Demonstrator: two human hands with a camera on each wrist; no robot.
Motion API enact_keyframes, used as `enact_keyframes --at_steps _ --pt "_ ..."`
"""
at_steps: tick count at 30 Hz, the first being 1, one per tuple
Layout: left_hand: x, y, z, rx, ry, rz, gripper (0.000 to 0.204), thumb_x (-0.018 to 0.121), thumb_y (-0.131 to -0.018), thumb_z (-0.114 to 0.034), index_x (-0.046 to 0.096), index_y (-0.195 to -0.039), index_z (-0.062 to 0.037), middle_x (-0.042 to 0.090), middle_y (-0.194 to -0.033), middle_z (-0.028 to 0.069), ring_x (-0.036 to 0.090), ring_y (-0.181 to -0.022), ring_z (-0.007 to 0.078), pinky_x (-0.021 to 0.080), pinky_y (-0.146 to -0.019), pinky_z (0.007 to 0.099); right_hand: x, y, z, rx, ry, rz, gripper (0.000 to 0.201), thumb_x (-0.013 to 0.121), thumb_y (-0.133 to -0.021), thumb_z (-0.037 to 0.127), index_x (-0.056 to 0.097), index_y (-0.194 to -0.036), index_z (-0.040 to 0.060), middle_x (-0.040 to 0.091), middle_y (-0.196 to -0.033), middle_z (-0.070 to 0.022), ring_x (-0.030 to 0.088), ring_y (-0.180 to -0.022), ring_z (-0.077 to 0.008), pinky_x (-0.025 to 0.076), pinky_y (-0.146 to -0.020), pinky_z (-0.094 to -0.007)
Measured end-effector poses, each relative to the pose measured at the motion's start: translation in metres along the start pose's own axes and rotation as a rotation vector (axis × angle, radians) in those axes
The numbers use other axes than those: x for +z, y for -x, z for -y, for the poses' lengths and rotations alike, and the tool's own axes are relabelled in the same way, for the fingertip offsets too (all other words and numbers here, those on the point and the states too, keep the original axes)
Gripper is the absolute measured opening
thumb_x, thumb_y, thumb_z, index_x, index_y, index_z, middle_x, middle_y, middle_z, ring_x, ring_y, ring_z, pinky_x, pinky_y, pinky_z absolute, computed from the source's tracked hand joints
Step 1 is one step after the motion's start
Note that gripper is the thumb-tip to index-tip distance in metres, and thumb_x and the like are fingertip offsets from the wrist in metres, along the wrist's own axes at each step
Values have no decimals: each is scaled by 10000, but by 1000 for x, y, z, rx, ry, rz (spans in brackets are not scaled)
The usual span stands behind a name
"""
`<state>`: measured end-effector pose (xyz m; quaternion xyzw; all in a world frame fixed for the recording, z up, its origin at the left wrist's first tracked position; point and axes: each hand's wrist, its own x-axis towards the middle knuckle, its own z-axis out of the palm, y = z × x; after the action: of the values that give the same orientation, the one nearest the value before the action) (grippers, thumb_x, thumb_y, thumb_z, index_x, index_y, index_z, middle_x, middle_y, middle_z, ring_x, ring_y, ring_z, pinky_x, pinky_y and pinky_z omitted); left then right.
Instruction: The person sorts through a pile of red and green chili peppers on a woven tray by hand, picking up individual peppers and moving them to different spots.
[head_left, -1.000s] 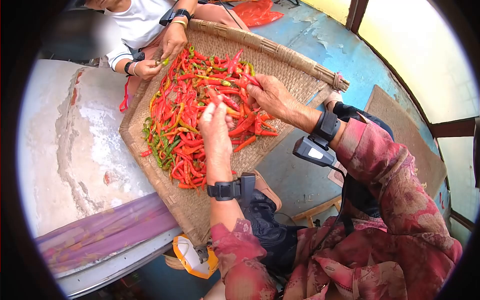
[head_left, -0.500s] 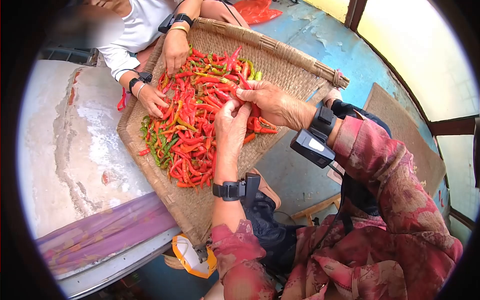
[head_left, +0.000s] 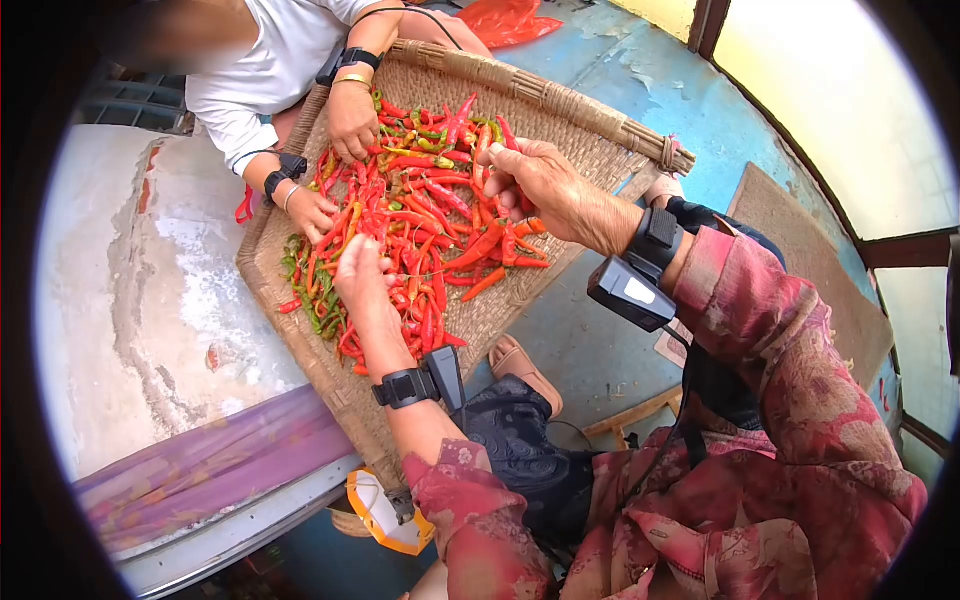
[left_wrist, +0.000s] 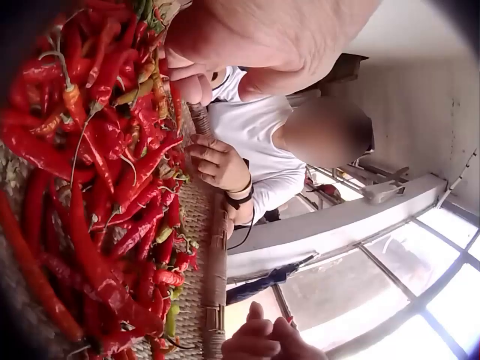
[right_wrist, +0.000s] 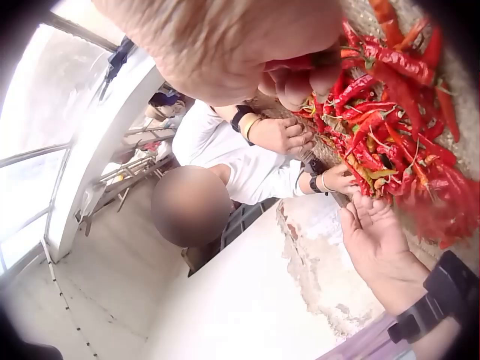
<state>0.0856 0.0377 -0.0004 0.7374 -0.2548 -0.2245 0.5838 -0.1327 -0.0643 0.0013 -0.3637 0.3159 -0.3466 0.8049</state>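
A heap of mostly red chili peppers (head_left: 430, 215), some green or yellow, lies on a woven winnowing tray (head_left: 585, 120). My right hand (head_left: 560, 195) is over the right side of the heap, its fingers curled round a red chili pepper (right_wrist: 289, 64) that is largely hidden by the hand. Over the left side, near the green chilies, is my left hand (head_left: 368, 295). In the right wrist view its fingers look relaxed and hold nothing, and blurred red chilies show beside it.
Opposite me a person in a white shirt (head_left: 235, 95) has both hands (head_left: 352, 120) at the heap's far edge. A pale worn ledge (head_left: 190, 280) with purple cloth (head_left: 220, 450) borders the tray's left. A red plastic bag (head_left: 508, 22) lies on the blue floor.
My hands came together over the heap, then my left hand moved away to the left. The other person's hands, earlier together at a greenish chili, now lie apart on the heap.
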Motion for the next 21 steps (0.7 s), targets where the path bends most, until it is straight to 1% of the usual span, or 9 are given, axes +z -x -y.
enact_keyframes --at_steps 1,2,5,9,12,15,17,19,21 --pt "1 0 6 -42 -257 146 333 559 -854 -194 528 -1125 -3 584 -847 38 537 -659 90 442 -605 236 0 1 1 -5 -2 10 219 455 -896 246 518 -924 38 542 -669 -40 472 -509 -98 389 -427 -237" --pt "-1 -11 27 139 -563 185 336 586 -814 -179 551 -1095 2 630 -860 100 593 -704 177 467 -666 298 1 1 2 -10 -4 17 212 459 -894 245 517 -904 41 542 -669 -38 467 -508 -94 384 -425 -235" --pt "13 11 24 461 -1114 112 291 610 -774 -177 584 -1010 -10 636 -859 169 611 -822 319 459 -719 399 0 3 3 -32 0 40 205 465 -891 242 514 -877 44 541 -665 -34 469 -514 -92 385 -427 -235" --pt "17 10 16 370 -1131 172 239 615 -776 -171 579 -941 -1 637 -809 139 618 -750 258 467 -679 373 0 5 3 -22 25 43 198 466 -892 235 512 -867 44 541 -664 -30 471 -520 -88 385 -428 -234" --pt "19 6 6 306 -659 172 159 589 -807 -102 554 -919 6 604 -759 66 552 -622 110 469 -597 269 0 5 5 -20 32 50 192 466 -892 227 511 -868 42 541 -663 -28 470 -516 -86 383 -424 -230" --pt "19 5 -7 131 -174 216 162 577 -831 -100 546 -947 8 592 -769 54 563 -646 114 476 -603 251 -1 5 5 -27 33 73 191 467 -892 225 515 -877 40 541 -664 -28 470 -512 -84 379 -417 -227" --pt "21 4 -15 183 391 -9 321 596 -833 -111 492 -1104 26 574 -864 54 562 -705 108 474 -580 223 -1 6 6 -16 13 62 196 474 -887 228 520 -889 37 543 -663 -29 470 -504 -85 374 -411 -224" --pt "13 1 -20 153 492 -208 358 597 -832 -129 486 -1130 35 572 -867 55 557 -724 107 473 -615 226 -4 7 8 -26 26 60 208 468 -897 235 531 -915 38 549 -673 -17 483 -519 -76 386 -430 -213" --pt "10 7 -12 80 297 -55 372 610 -825 -132 484 -1135 29 572 -876 45 554 -725 107 467 -623 227 -3 7 11 -35 40 63 221 461 -908 241 542 -941 38 554 -683 -6 495 -534 -67 397 -449 -202"
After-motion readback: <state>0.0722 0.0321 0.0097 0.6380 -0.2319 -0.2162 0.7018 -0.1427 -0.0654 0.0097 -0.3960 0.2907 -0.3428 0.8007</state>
